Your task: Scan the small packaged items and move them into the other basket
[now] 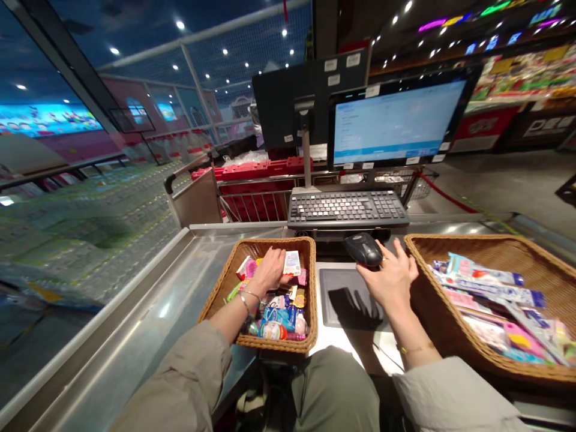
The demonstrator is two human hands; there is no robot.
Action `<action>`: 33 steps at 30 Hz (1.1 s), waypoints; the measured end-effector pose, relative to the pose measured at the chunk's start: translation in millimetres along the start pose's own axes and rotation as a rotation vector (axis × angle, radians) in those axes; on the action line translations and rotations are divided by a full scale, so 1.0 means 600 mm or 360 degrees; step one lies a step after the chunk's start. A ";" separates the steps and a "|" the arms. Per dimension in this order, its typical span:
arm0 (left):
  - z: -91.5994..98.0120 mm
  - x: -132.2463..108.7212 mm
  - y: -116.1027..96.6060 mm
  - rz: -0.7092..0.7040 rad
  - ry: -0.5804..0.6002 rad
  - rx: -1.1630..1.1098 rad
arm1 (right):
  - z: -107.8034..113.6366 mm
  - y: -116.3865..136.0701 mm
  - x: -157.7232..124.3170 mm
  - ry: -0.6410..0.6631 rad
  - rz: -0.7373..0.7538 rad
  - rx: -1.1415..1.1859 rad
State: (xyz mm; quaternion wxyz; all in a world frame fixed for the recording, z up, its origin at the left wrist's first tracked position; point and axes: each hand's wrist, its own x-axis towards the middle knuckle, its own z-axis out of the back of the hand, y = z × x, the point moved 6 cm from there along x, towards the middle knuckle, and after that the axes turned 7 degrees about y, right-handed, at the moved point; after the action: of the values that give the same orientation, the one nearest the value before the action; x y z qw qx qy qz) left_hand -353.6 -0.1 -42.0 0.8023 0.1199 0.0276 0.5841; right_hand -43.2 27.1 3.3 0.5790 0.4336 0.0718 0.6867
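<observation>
My left hand [270, 270] reaches into the left wicker basket [312, 288]. Its fingers close around the edge of a small white packet [292, 263] with printing on it. Beneath the hand lie colourful small packages, among them a blue packet [279, 316]. My right hand [395, 279] is raised above a grey pad [330, 300] and casts a shadow there. Between its thumb and index finger sits a black rounded device [363, 248], shaped like a computer mouse. The other fingers of that hand are spread.
A keyboard [346, 207] stands on a shelf below a lit monitor [396, 123], beside a second screen's back [310, 90]. At right, another wicker basket [477, 240] holds toothpaste-like boxes and packets. Metal counter [157, 318] runs left. Behind stands a trolley with red crates [261, 171].
</observation>
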 end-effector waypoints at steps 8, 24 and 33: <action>0.082 -0.005 0.013 0.0222 -0.0328 -0.0060 | 0.012 -0.009 -0.005 -0.0033 0.0030 0.0007; 0.111 0.039 -0.070 -0.0009 -0.0329 0.0015 | 0.037 -0.027 -0.013 -0.0064 0.0016 -0.0023; 0.123 0.045 -0.077 0.0014 -0.0318 0.0070 | 0.048 -0.022 -0.021 -0.0101 0.0063 -0.0003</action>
State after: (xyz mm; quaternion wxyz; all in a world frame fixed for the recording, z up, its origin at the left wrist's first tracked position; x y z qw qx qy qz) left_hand -288.8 0.1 21.6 0.7957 0.1952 -0.0402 0.5720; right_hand -14.6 8.9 6.3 0.5678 0.4559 0.0442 0.6840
